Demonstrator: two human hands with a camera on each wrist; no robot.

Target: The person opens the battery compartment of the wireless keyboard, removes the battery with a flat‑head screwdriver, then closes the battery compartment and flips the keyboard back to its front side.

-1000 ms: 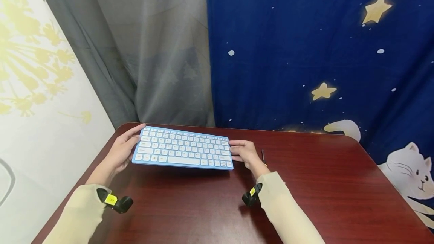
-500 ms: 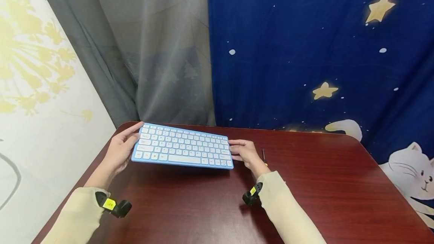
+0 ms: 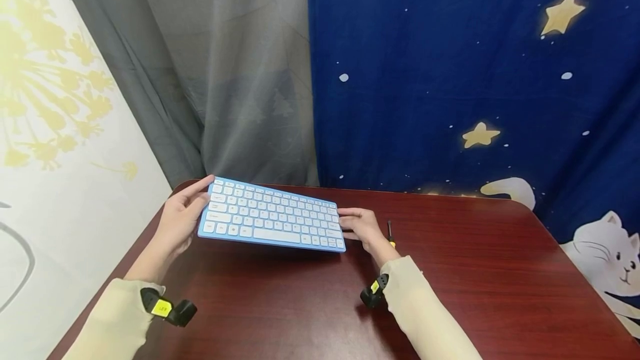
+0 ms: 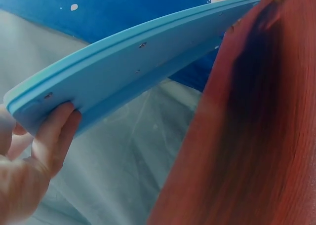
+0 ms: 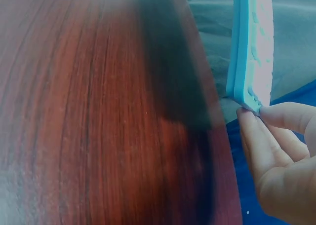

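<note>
Both hands hold up a light-blue keyboard (image 3: 272, 217) with white keys above the table, its left end higher than its right. My left hand (image 3: 177, 218) grips the left end, with fingertips under the blue underside (image 4: 123, 69), where small screws show in the left wrist view. My right hand (image 3: 366, 228) pinches the right end; in the right wrist view the thumb and fingers (image 5: 259, 141) meet at the corner of the keyboard (image 5: 247, 72). The keys face up and toward me.
On the dark red table (image 3: 475, 271), a thin dark-shafted tool with a yellow part, seemingly a screwdriver (image 3: 390, 232), lies just beyond the right wrist, partly hidden. Grey curtain (image 3: 250, 99) and blue star-printed curtain (image 3: 400, 99) hang behind the far edge.
The keyboard's left end has risen slightly with the left hand, so it tilts more. The right hand has hardly moved. The head view has shifted a little.
</note>
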